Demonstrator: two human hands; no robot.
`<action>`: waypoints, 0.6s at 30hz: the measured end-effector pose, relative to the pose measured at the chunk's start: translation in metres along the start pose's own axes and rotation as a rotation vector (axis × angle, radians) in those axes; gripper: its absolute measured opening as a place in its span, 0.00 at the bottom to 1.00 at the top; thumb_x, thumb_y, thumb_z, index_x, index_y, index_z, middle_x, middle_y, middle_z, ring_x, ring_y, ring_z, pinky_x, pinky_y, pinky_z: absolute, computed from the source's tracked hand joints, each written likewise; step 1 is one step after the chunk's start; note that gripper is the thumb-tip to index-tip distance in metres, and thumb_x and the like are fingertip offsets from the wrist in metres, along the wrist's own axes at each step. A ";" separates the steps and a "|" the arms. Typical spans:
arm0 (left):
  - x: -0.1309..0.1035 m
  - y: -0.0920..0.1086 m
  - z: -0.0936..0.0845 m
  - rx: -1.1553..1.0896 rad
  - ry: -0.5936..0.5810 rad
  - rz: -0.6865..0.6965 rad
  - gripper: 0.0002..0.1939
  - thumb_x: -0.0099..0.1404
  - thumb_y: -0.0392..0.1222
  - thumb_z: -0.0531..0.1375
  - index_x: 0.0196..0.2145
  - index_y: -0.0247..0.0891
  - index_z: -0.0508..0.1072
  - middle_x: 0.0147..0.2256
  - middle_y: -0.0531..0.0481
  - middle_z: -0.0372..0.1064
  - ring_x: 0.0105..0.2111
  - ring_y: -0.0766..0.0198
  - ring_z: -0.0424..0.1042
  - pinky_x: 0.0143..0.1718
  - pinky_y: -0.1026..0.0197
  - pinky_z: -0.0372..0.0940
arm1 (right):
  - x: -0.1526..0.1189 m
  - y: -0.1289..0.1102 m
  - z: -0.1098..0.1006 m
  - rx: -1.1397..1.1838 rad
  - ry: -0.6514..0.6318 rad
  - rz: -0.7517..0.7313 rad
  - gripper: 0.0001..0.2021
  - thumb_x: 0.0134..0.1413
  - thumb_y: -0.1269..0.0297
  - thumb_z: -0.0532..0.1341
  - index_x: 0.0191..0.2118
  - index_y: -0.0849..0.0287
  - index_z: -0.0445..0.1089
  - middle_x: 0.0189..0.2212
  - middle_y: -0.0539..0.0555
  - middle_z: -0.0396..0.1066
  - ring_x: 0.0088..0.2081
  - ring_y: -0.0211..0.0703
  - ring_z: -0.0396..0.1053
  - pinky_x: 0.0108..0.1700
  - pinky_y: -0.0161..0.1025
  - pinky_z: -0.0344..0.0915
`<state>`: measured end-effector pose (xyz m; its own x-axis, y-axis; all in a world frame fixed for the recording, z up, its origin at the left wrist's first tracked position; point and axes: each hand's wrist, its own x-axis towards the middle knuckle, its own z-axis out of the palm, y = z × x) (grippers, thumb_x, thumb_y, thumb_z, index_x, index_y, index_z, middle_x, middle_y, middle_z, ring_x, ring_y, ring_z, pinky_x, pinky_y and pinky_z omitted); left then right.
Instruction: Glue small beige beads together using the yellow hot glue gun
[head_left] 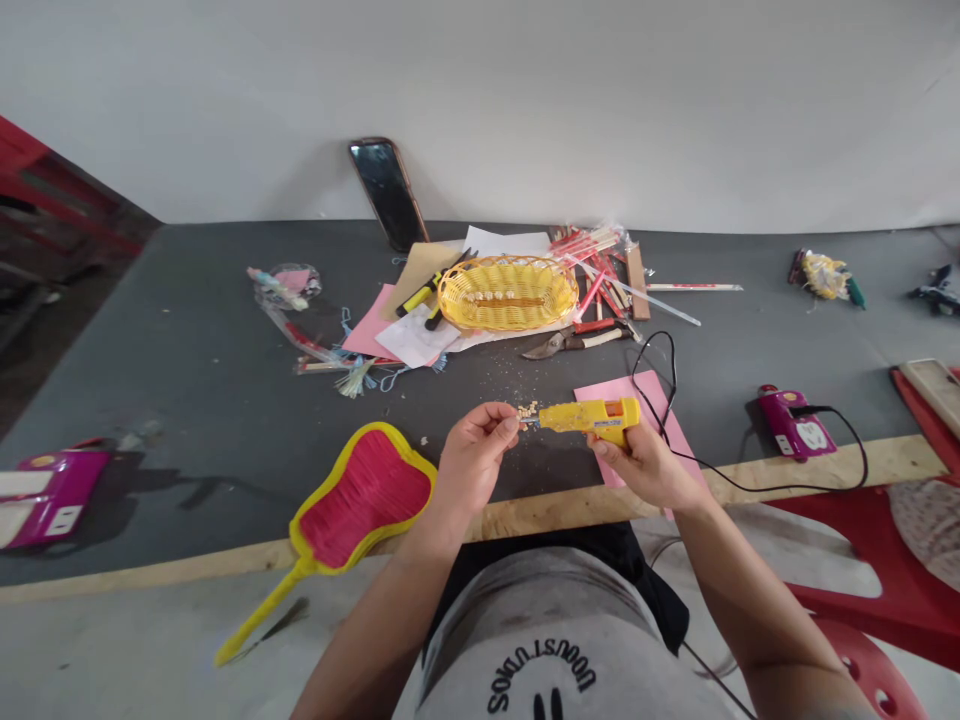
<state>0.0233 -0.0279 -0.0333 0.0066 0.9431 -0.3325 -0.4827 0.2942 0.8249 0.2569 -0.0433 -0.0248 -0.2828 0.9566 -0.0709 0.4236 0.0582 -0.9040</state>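
In the head view, my right hand [637,458] is wrapped round the handle of a yellow glue gun [589,417], whose nozzle points left. My left hand [484,445] pinches with thumb and forefinger right by the nozzle; whatever lies between the fingertips is too small to name. Small beige bits [528,409] lie on the dark table just beyond the nozzle. Behind them stands a yellow woven basket [510,292] with a row of small pale pieces inside. A red fan with a yellow rim [360,500] lies left of my left hand, its handle over the table edge.
Pruning shears [574,342], pink paper [630,390] and red-white sticks [600,270] lie near the basket. A phone [388,195] leans on the wall. The glue gun's black cord [724,485] runs right to a purple power socket [799,425]; another purple one [64,495] is far left.
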 end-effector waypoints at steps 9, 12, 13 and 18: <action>0.003 0.007 -0.010 0.012 0.056 0.066 0.14 0.47 0.44 0.76 0.29 0.37 0.78 0.27 0.51 0.73 0.26 0.70 0.65 0.28 0.66 0.61 | 0.015 0.012 -0.021 0.160 0.032 0.061 0.22 0.63 0.40 0.55 0.41 0.57 0.62 0.25 0.48 0.67 0.24 0.36 0.64 0.26 0.35 0.63; 0.002 0.013 -0.021 0.028 0.115 0.098 0.14 0.47 0.44 0.76 0.29 0.37 0.79 0.28 0.51 0.74 0.27 0.69 0.66 0.29 0.67 0.62 | 0.027 0.027 -0.031 0.029 0.069 0.201 0.20 0.63 0.42 0.56 0.40 0.58 0.61 0.25 0.49 0.69 0.24 0.38 0.67 0.26 0.36 0.64; 0.002 0.015 -0.025 0.028 0.135 0.106 0.15 0.46 0.44 0.76 0.29 0.37 0.79 0.28 0.50 0.74 0.27 0.69 0.67 0.29 0.67 0.62 | 0.030 0.032 -0.034 -0.039 0.081 0.238 0.19 0.63 0.45 0.57 0.41 0.58 0.62 0.27 0.51 0.71 0.25 0.39 0.69 0.27 0.36 0.66; -0.003 0.019 -0.043 0.002 0.204 0.130 0.15 0.45 0.43 0.77 0.28 0.37 0.79 0.27 0.51 0.74 0.27 0.71 0.66 0.29 0.68 0.61 | 0.029 0.034 -0.039 -0.595 0.255 0.224 0.09 0.64 0.58 0.58 0.40 0.58 0.70 0.32 0.57 0.75 0.32 0.47 0.73 0.37 0.43 0.67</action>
<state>-0.0241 -0.0317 -0.0363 -0.2331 0.9222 -0.3084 -0.4663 0.1723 0.8677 0.2966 -0.0024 -0.0417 0.0475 0.9970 -0.0618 0.8698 -0.0717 -0.4882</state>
